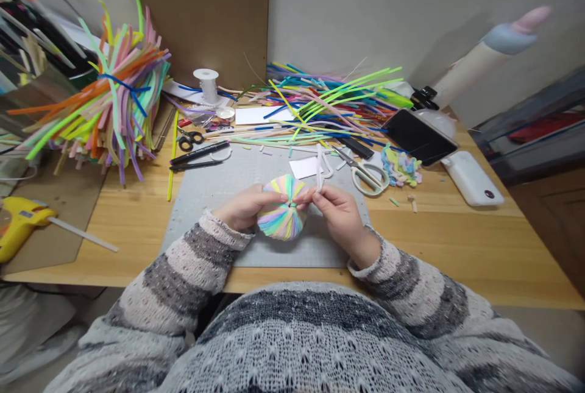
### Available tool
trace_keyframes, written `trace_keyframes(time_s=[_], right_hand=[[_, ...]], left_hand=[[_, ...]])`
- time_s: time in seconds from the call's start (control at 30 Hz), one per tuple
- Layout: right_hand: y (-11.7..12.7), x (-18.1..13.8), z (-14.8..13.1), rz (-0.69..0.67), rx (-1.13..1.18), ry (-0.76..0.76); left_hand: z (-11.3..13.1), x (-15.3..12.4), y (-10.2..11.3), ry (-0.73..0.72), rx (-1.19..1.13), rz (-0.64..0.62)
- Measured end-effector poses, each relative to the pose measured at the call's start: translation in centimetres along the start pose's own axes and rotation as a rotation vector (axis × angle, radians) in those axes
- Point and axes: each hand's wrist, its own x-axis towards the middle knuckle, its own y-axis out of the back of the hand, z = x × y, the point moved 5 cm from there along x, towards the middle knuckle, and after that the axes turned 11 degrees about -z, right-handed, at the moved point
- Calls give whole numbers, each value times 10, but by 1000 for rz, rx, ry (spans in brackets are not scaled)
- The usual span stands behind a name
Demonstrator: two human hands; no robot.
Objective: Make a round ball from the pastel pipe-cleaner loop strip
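Observation:
My left hand (244, 204) grips a round, pastel-striped disc of pipe cleaners (286, 222) by its left side, the thumb lying across its face near the centre. At the disc's right side, my right hand (338, 213) pinches a white pipe cleaner (319, 167), which sticks up above the fingers. The right fingertips are close to the disc; whether they touch it I cannot tell. Both hands are over the grey cutting mat (256, 256). A small white card (305, 167) lies on the mat just beyond them.
White-handled scissors (368, 177) lie right of the mat, near curly pastel scraps (400, 164), a phone (423, 136) and a white power bank (473, 178). Loose pipe cleaners (320, 100) spread along the back. At left are a large pipe-cleaner bundle (114, 88), black pens (198, 154) and a yellow glue gun (22, 222).

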Motion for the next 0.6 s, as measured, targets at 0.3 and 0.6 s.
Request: trace_keyframes(time_s=[0.3, 0.6], right_hand=[[1, 3, 23, 109, 141, -38], [-8, 4, 18, -22, 309, -146]], left_hand=[[34, -15, -13, -448, 1248, 367], [25, -12, -24, -390, 1480, 316]])
